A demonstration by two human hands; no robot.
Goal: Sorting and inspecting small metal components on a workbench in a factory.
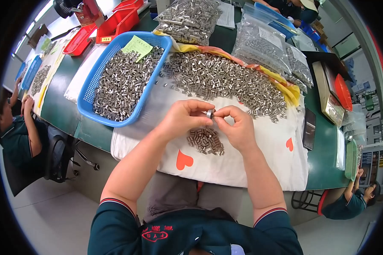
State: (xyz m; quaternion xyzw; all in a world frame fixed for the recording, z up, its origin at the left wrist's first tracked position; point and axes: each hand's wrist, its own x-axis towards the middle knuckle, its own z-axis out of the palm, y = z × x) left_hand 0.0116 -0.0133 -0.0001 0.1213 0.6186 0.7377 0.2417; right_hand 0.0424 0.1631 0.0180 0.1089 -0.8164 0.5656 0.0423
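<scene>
Metal sleeve (210, 113), axis toward camera, pinched between left hand (184, 119) and right hand (238, 127).

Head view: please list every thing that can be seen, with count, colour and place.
metal sleeve: one, silver, pinched between both hands' fingertips
small pile: many sleeves, silver, on the cloth under the hands
big heap: many sleeves, silver, across the cloth's far side
cloth: one, white with orange hearts, over the table edge
basket: one, blue, left of the heap, full of sleeves, green note on top
plastic bags: several, clear, filled with sleeves, far side
red trays: several, far left
table: one, green
co-workers: two, at left and at lower right
left hand: one, holding the sleeve
right hand: one, holding the sleeve
</scene>
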